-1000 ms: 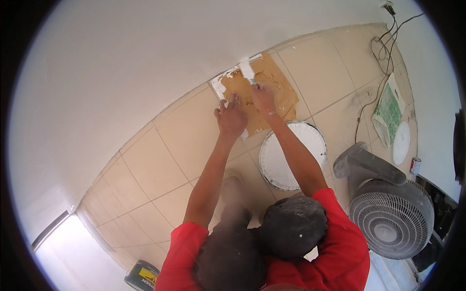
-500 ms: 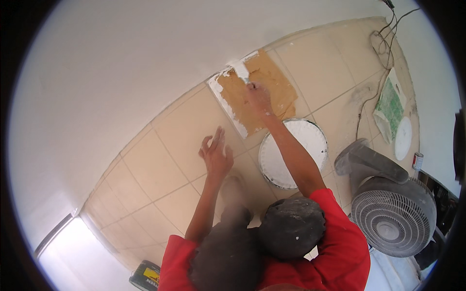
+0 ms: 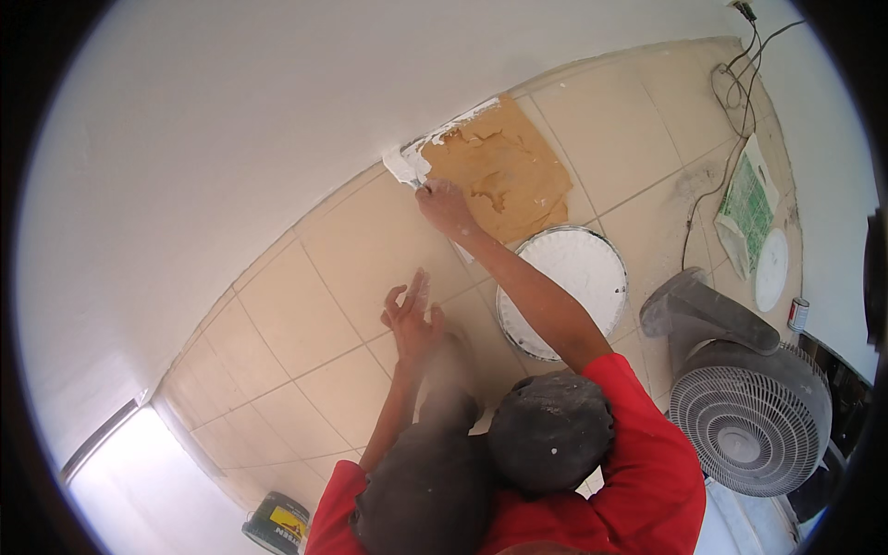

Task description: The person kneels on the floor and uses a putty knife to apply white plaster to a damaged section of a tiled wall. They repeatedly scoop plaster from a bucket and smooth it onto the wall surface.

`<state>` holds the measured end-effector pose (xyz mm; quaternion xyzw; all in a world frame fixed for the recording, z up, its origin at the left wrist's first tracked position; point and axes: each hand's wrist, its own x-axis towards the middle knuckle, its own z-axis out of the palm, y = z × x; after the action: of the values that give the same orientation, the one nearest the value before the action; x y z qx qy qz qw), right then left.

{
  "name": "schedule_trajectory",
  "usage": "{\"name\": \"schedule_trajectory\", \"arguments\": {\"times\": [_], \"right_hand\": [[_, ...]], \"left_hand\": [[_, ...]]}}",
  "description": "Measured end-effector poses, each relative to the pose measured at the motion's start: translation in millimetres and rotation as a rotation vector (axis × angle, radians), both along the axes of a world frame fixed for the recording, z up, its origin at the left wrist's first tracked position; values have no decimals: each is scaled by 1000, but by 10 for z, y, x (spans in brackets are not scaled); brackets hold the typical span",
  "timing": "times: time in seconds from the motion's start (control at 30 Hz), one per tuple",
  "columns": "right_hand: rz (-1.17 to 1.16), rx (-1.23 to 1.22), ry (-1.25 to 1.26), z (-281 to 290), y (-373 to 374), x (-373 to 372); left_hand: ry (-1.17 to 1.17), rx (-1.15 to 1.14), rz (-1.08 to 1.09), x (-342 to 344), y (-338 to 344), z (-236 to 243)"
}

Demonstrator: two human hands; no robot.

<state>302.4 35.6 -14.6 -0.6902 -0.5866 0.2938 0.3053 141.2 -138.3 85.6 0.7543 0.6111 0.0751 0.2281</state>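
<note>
My right hand (image 3: 446,209) is closed around the handle of a paintbrush (image 3: 403,168). The brush's white-coated bristles touch the foot of the wall, at the left corner of a brown paper or cardboard sheet (image 3: 518,162). White paint smears the sheet's left and wall-side edges. Beneath my right forearm stands a round container (image 3: 566,277) with a white, paint-covered top; whether that is a lid or paint inside, I cannot tell. My left hand (image 3: 413,319) hovers over the tiles near my foot, fingers apart and holding nothing, with whitish smears on them.
A grey fan (image 3: 740,416) lies at the right, near a small can (image 3: 798,314), a white disc (image 3: 771,270) and a green-and-white bag (image 3: 747,208). A dark cord (image 3: 710,190) trails along the floor. At lower left sits a dark green bucket (image 3: 277,524). The white wall (image 3: 277,111) borders the tiled floor (image 3: 305,314).
My right hand has carried the paintbrush leftward along the wall's foot, from over the sheet to its left corner. My left hand has drawn back slightly toward me.
</note>
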Motion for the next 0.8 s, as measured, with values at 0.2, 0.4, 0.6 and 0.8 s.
{"name": "schedule_trajectory", "arguments": {"times": [0.2, 0.4, 0.6, 0.8], "right_hand": [[-294, -9, -102, -149, -50, 560], [-355, 53, 155, -170, -81, 578], [18, 114, -232, -103, -123, -68], [-246, -38, -69, -137, -65, 590]], "left_hand": [[-9, 6, -1, -25, -26, -4], [-27, 15, 15, -52, 40, 9], [-25, -12, 0, 88, 81, 91], [-34, -43, 38, 33, 21, 102]]}}
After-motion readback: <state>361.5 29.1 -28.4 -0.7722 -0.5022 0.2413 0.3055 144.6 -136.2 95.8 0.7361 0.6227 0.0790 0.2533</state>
